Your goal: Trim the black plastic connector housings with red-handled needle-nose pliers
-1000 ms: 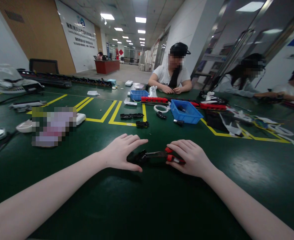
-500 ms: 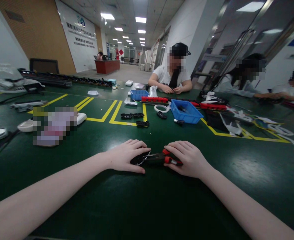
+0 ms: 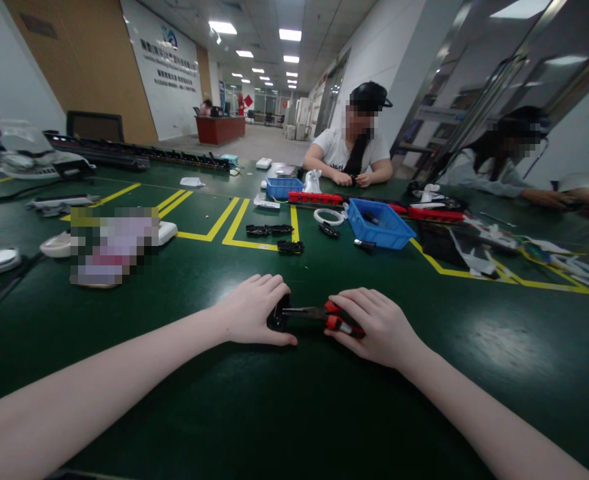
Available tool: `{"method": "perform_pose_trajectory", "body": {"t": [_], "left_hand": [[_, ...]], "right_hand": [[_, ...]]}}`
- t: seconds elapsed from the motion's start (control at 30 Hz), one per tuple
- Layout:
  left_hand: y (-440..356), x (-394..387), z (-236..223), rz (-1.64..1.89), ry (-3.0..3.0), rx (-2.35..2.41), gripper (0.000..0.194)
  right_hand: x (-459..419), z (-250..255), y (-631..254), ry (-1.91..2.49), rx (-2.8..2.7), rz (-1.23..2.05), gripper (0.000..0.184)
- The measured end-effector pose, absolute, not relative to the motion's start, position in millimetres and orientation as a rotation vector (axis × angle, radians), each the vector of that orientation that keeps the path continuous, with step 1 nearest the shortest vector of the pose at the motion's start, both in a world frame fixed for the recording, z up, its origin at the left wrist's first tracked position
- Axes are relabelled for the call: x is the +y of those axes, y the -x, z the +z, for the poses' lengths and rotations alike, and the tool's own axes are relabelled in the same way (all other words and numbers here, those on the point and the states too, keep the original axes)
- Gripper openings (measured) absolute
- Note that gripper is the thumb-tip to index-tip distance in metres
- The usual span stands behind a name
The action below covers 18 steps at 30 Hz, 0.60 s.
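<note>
My left hand [image 3: 255,312] grips a small black plastic part [image 3: 277,317] low over the green table, its fingers hiding much of the piece. Held in my right hand [image 3: 371,325] are red-handled long-nose pliers [image 3: 309,313], pointing left. The tips of the pliers meet the black part; whether they pinch anything on it I cannot tell. Farther off, beyond my hands, similar black parts [image 3: 269,230] lie by the yellow tape lines, and another black part [image 3: 290,247] sits just nearer.
A blue bin [image 3: 380,223] with black pieces stands beyond my right hand, a white cable coil [image 3: 329,217] beside it. Long red strips [image 3: 316,198] lie behind. A blurred-out object [image 3: 117,250] rests at left. A person in a cap [image 3: 354,147] sits across the table.
The black part has turned in my left hand, and the pliers' jaws now look closer together. The whole view has shifted slightly.
</note>
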<state>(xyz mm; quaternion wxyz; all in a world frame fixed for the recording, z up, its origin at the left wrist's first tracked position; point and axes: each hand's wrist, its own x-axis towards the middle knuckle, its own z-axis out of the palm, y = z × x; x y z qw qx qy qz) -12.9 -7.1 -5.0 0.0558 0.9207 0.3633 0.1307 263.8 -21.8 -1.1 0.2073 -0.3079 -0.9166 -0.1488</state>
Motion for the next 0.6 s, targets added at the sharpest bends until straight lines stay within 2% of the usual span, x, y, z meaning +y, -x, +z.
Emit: {"method": "perform_pose_trajectory", "body": {"t": [0.6], "left_hand": [[11.1,-9.8,-0.1,0.381,-2.753,1.152,0.059]], "right_hand": [[-21.5,-3.1,-262.1,0.808,-2.539,-0.475,0.033]]}}
